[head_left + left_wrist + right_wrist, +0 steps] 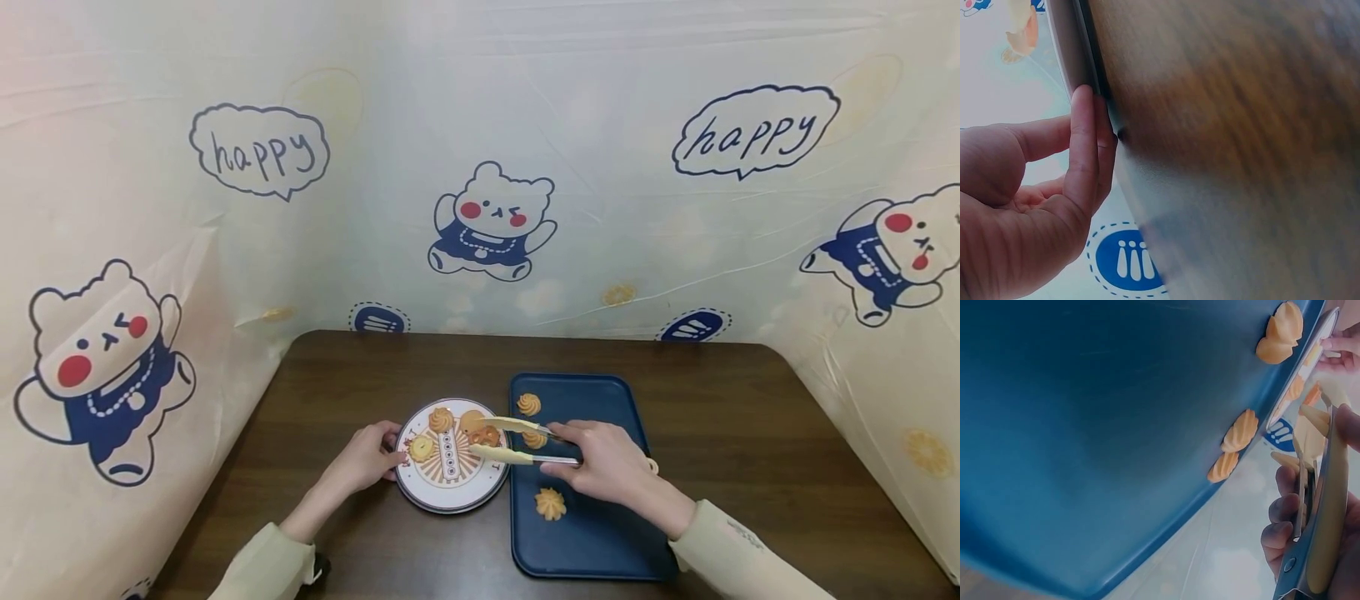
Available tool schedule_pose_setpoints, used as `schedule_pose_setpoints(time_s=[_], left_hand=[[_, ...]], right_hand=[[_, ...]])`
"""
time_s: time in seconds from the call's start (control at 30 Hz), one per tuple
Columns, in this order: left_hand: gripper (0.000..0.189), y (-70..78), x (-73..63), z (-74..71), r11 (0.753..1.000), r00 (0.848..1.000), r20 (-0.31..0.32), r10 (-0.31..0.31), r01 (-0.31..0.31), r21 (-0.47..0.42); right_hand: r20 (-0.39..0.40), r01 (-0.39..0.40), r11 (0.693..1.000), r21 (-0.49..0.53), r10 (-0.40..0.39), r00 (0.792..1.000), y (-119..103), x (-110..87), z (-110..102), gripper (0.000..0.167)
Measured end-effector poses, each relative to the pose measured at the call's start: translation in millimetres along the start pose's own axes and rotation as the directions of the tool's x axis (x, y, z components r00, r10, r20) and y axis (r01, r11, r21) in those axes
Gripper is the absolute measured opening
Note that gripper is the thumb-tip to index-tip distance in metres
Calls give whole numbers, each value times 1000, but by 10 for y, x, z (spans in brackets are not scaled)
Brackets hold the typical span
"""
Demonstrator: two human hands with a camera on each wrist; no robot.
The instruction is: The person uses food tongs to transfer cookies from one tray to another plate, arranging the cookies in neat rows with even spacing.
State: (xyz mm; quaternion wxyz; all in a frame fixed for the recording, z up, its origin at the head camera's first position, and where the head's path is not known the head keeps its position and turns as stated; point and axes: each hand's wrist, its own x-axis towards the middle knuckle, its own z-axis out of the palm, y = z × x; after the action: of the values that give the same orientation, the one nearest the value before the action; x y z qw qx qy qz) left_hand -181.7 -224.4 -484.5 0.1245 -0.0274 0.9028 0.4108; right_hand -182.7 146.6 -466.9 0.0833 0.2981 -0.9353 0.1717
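My left hand (365, 456) holds the left rim of a round white plate (468, 490) with a printed pattern, thumb at the edge. In the left wrist view, fingers (1082, 137) lie against the plate's side. Several pieces sit on the plate, among them a swirled cookie (440, 419), a pale yellow piece (422, 449) and a brown piece (486, 437). My right hand (603, 460) grips tongs (510, 456) with cream tips. The tips stand apart over the plate's right side, about the brown piece; I cannot tell whether they touch it.
A dark blue tray (592, 546) lies right of the plate, under my right hand. On it are swirled cookies: one at the back (528, 405), one partly behind the tongs (534, 439), one nearer (551, 504). The brown table (360, 367) meets a printed curtain (390, 217) behind.
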Motion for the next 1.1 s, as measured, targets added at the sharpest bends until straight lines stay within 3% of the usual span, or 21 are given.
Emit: schedule_pose_setpoints(time_s=[0.73, 1.1], left_hand=[[43, -2, -27, -3, 1000, 1000, -6, 9, -9, 6], [44, 18, -16, -2, 1000, 1000, -8, 4, -4, 12]], right_hand=[[86, 43, 999, -26, -41, 995, -241, 218, 278, 57], [109, 45, 998, -49, -40, 993, -289, 277, 301, 60]])
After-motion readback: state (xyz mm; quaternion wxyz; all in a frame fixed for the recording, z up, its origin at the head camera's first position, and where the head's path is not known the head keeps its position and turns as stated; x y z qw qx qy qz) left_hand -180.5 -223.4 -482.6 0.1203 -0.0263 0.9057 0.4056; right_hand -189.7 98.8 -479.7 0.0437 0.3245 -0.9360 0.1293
